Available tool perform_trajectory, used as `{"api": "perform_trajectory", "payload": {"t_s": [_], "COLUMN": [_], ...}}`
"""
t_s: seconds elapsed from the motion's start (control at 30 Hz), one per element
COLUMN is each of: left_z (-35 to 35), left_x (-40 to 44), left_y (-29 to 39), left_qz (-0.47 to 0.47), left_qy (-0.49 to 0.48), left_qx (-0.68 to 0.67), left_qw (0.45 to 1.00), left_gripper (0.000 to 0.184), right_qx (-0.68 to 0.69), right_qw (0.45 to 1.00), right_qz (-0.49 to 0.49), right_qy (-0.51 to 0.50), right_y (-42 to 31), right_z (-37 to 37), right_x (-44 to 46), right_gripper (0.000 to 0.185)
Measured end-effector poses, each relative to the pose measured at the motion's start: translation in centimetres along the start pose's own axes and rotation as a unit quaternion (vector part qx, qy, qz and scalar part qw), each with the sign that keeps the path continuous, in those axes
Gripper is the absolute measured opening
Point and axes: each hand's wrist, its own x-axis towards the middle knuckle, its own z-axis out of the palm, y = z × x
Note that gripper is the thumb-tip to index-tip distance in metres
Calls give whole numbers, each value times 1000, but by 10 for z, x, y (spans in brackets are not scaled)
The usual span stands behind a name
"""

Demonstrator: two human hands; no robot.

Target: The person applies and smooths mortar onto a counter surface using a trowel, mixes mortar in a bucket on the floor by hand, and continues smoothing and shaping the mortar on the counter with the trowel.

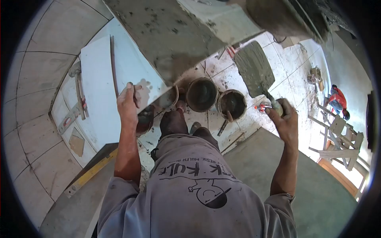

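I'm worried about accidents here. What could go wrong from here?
The pale tile could slip, since only the left hand is seen gripping its edge. The mortar-coated trowel in the right hand might drip onto the floor. A step could knock the nearby bucket.

1 left hand (127,105) and 1 right hand (286,121) are showing; 1 trowel (254,69), 1 hammer (78,89), 1 co-worker (337,99) and at least 3 buckets (190,88) are also appearing.
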Motion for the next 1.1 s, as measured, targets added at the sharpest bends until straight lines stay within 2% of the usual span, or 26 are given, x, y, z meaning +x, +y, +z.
{"api": "perform_trajectory", "payload": {"t_s": [0.1, 0.13, 0.17, 0.23, 0.3, 0.33, 0.37, 0.4, 0.43, 0.47, 0.5, 0.53, 0.57, 0.63, 0.67, 0.7, 0.73, 0.77, 0.83, 0.87, 0.93, 0.97, 1.0, 1.03, 1.1], "left_z": [8, 17, 25, 44, 74, 81, 87, 96, 105, 113, 118, 116, 117, 142, 146, 152, 158, 162, 169, 172, 178, 181, 182, 180, 184], "left_x": [-54, -71, -83, -97, -105, -101, -95, -84, -74, -62, -46, -28, -14, 18, 30, 40, 45, 51, 77, 86, 105, 112, 120, 122, 123], "left_y": [-17, -29, -50, -116, -171, -207, -247, -287, -323, -361, -403, -443, -485, -537, -557, -566, -576, -583, -617, -622, -646, -656, -667, -670, -670], "left_qz": [-24, -57, -58, -122, -162, -159, -141, -118, -115, -69, -21, 80, 82, 5, -12, -1, -43, -86, -62, -70, -73, 12, 97, 97, 57], "left_qy": [-56, -60, -67, -95, -75, -77, -87, -96, -101, -94, -86, -150, -153, -46, -38, -40, -49, -58, -46, -53, -58, -19, 21, 23, -4], "left_qx": [38, 36, 43, -19, 37, 42, 110, 175, 176, 217, 255, 304, 304, 220, 253, 251, 230, 208, 220, 214, 201, 177, 155, 156, 159], "left_qw": [997, 996, 995, 988, 983, 983, 980, 973, 972, 969, 963, 937, 937, 974, 967, 967, 971, 973, 972, 973, 975, 984, 983, 983, 986], "left_gripper": [45, 46, 46, 39, 36, 36, 36, 37, 37, 37, 36, 49, 49, 56, 64, 64, 66, 68, 71, 71, 71, 65, 69, 69, 66], "right_qx": [7, -21, -49, -33, -63, -95, -90, -115, -143, -141, -221, -299, -298, -382, -383, -419, -453, -454, -532, -537, -562, -567, -590, -608, -593], "right_qw": [1000, 998, 992, 980, 978, 973, 974, 975, 972, 973, 952, 925, 926, 881, 883, 870, 854, 856, 789, 790, 797, 795, 784, 771, 773], "right_qz": [20, 47, 74, 100, 79, 60, 62, 24, -13, -10, -17, -23, -20, -75, -76, -36, 6, 9, 41, 42, 20, 16, -39, -91, -84], "right_qy": [-2, -44, -86, -168, -184, -200, -196, -191, -187, -183, -209, -234, -232, -271, -261, -257, -256, -248, -305, -294, -221, -216, -188, -165, -207], "right_y": [92, 118, 142, 175, 202, 211, 219, 226, 235, 244, 254, 265, 279, 301, 305, 304, 307, 308, 322, 329, 332, 334, 329, 325, 305], "right_z": [47, 70, 92, 140, 192, 218, 242, 266, 290, 316, 343, 371, 400, 451, 475, 498, 522, 543, 588, 603, 622, 629, 630, 632, 636], "right_x": [-22, -27, -29, -28, -18, -11, -1, 13, 28, 46, 70, 92, 113, 162, 182, 199, 215, 232, 271, 282, 297, 301, 299, 295, 285], "right_gripper": [33, 35, 37, 43, 41, 40, 40, 41, 42, 42, 39, 38, 38, 32, 32, 29, 27, 27, 30, 30, 31, 31, 32, 33, 33]}}
